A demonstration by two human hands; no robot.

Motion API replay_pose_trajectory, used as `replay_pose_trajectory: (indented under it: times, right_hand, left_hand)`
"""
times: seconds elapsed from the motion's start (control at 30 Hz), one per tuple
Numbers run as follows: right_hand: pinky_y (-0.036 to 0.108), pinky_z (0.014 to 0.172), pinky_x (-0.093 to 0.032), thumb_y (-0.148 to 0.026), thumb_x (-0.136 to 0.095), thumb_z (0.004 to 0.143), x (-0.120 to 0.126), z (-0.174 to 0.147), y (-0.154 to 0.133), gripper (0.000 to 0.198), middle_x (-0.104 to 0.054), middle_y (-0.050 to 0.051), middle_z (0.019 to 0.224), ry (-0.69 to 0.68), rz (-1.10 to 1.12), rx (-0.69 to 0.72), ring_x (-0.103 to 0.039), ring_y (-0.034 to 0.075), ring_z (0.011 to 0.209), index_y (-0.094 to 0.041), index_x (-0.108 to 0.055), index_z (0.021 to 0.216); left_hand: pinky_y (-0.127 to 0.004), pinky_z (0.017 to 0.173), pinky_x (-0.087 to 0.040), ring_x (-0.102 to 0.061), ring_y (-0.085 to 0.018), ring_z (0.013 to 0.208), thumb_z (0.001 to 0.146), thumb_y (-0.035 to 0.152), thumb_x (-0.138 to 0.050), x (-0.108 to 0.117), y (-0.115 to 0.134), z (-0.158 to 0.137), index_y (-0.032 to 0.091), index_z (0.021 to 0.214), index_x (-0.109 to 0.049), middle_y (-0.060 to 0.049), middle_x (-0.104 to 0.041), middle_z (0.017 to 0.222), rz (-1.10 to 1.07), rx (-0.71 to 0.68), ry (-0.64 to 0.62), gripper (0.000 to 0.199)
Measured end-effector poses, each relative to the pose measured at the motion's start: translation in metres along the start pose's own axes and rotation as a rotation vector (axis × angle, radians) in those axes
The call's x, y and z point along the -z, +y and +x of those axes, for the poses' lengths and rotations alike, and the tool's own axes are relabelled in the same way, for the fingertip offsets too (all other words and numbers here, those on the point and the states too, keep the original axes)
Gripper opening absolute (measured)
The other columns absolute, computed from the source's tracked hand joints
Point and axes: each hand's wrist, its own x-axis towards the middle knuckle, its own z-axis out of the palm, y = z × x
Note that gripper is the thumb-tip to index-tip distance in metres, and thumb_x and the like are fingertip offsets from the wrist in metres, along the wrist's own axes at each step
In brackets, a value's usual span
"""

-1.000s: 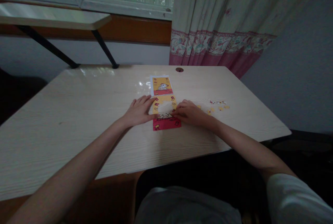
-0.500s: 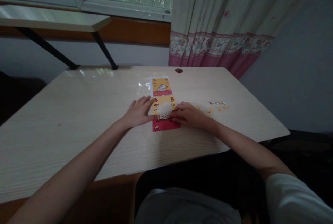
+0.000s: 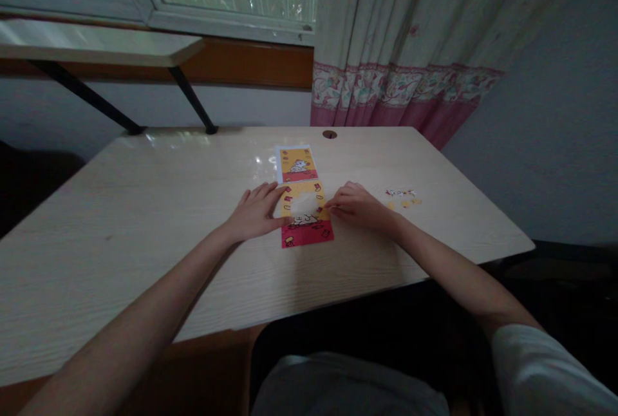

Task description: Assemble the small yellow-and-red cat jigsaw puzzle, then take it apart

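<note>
A partly filled jigsaw puzzle [image 3: 308,234], yellow above and red below, lies on the table with a pale bare patch in its middle. My left hand [image 3: 255,211] rests at its left edge, fingers stretched out and the thumb and a fingertip on the border. My right hand [image 3: 355,205] is at the right edge, its thumb and fingers pinched together at the yellow part; whatever is between the fingertips is too small to make out. Directly behind the puzzle lies a picture card [image 3: 298,166] with a white animal on yellow and red.
Several loose puzzle pieces [image 3: 402,193], white and yellow, lie on the table right of my right hand. A round cable hole [image 3: 329,134] is near the back edge. At the back left stands a raised shelf [image 3: 178,49] on black legs. A curtain [image 3: 376,87] hangs behind the table.
My right hand has drawn back to the right, from over the puzzle's middle to its right edge, uncovering more of the picture. My left hand stays in place.
</note>
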Motion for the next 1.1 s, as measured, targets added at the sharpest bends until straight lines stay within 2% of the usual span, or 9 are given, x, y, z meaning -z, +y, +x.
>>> replay_pose_trajectory:
  times: [0.17, 0.57, 0.9, 1.1]
  right_hand:
    - [0.029, 0.076, -0.032, -0.032, -0.048, 0.089, -0.003, 0.000, -0.009, 0.024, -0.062, 0.005, 0.087, -0.087, 0.056, 0.063, -0.048, 0.016, 0.083, -0.020, -0.066, 0.100]
    - [0.029, 0.078, -0.034, -0.029, -0.048, 0.089, -0.002, 0.002, -0.013, 0.022, -0.063, 0.005, 0.087, -0.112, 0.121, 0.036, -0.050, 0.015, 0.084, -0.019, -0.066, 0.096]
    - [0.028, 0.076, -0.036, -0.030, -0.047, 0.090, -0.001, 0.001, -0.009, 0.024, -0.061, 0.004, 0.084, -0.111, 0.094, 0.057, -0.049, 0.015, 0.081, -0.021, -0.066, 0.100]
    - [0.028, 0.076, -0.036, -0.030, -0.045, 0.091, -0.001, 0.001, -0.012, 0.025, -0.062, 0.005, 0.087, -0.129, 0.067, 0.074, -0.050, 0.014, 0.083, -0.020, -0.065, 0.102]
  left_hand:
    - [-0.054, 0.103, -0.024, -0.026, -0.034, 0.132, 0.072, 0.072, -0.039, -0.001, 0.000, 0.000, 0.022, 0.139, -0.029, -0.014, -0.028, 0.145, -0.015, 0.010, 0.010, 0.084]
    - [-0.053, 0.103, -0.024, -0.027, -0.033, 0.131, 0.072, 0.075, -0.037, 0.000, -0.001, 0.000, 0.022, 0.138, -0.031, -0.014, -0.030, 0.145, 0.003, -0.010, 0.022, 0.084]
    - [-0.057, 0.102, -0.022, -0.022, -0.037, 0.133, 0.072, 0.076, -0.032, 0.005, -0.004, -0.002, 0.021, 0.142, -0.022, -0.015, -0.023, 0.148, -0.008, -0.033, -0.070, 0.089]
    - [-0.057, 0.103, -0.021, -0.019, -0.036, 0.134, 0.072, 0.077, -0.032, 0.007, -0.004, -0.002, 0.019, 0.142, -0.020, -0.017, -0.020, 0.148, 0.015, -0.031, -0.105, 0.092]
